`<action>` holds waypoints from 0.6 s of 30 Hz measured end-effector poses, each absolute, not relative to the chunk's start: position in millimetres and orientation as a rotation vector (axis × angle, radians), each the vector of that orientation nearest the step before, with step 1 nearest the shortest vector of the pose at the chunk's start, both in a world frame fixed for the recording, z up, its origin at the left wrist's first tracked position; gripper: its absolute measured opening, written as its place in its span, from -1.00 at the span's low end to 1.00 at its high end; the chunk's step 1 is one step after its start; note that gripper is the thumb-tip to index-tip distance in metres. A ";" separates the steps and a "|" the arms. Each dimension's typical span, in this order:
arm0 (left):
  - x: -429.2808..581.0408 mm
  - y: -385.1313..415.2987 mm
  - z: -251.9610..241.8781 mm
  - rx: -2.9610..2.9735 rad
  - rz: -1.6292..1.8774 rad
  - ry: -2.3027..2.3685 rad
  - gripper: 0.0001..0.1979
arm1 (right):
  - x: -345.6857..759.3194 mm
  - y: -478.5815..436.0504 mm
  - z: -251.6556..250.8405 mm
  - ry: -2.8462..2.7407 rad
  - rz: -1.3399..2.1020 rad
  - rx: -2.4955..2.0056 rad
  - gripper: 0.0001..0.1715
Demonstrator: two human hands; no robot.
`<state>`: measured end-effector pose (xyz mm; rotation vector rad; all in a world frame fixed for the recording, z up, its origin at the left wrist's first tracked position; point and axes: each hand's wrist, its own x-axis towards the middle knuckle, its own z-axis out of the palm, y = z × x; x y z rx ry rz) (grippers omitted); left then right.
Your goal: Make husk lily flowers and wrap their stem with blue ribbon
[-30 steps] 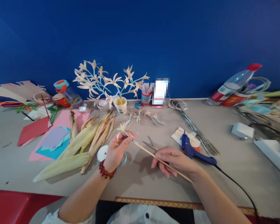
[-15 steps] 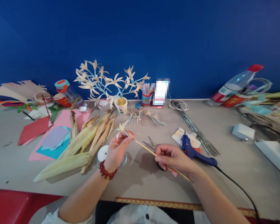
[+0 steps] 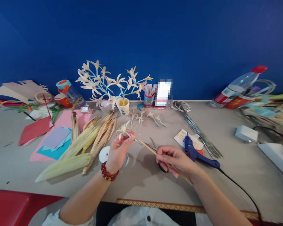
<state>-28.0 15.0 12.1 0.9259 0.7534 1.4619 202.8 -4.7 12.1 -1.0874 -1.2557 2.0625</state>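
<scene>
My left hand (image 3: 120, 149) is closed, its thumb and forefinger pinching a small pale corn-husk flower (image 3: 123, 127) near its stem. In my right hand (image 3: 172, 158) is a thin wooden stick (image 3: 147, 147), gripped around its middle and slanting up to the left. The stick's far end meets the flower's stem by my left fingertips; whether they are joined I cannot tell. Scissors (image 3: 153, 142) lie partly hidden behind my right hand. A white tape roll (image 3: 104, 154) sits beneath my left hand, mostly covered by it.
Dried corn husks (image 3: 85, 141) and coloured paper (image 3: 54, 138) lie on the left. Several finished flowers (image 3: 141, 117) rest behind my hands, before a paper cup (image 3: 123, 108) of flower branches. A blue glue gun (image 3: 193, 150) with its cord, and wires (image 3: 200, 135), are on the right.
The stick's end and my right fingers have shifted very slightly at the flower's stem. Both hands stay in nearly the same place, with the same holds.
</scene>
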 end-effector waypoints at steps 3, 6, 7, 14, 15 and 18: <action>-29.0 14.9 11.9 0.938 1.463 0.768 -0.97 | 202.5 -4.2 12.0 -1.237 2.091 -1.060 -0.58; -29.8 14.7 12.4 0.973 1.454 0.770 -0.97 | 202.8 -3.3 12.4 -1.232 2.136 -1.037 -0.55; -29.9 14.8 12.6 0.985 1.451 0.768 -0.97 | 203.0 -3.0 12.7 -1.232 2.152 -1.031 -0.54; -30.4 15.6 13.3 1.000 1.455 0.753 -0.97 | 204.1 -2.0 15.7 -1.189 2.229 -0.992 -0.56; -30.6 15.7 13.3 0.992 1.457 0.754 -0.97 | 204.3 -2.0 15.9 -1.177 2.239 -0.979 -0.57; -31.0 16.0 13.9 0.978 1.462 0.765 -0.96 | 204.6 -1.8 15.4 -1.142 2.259 -0.942 -0.57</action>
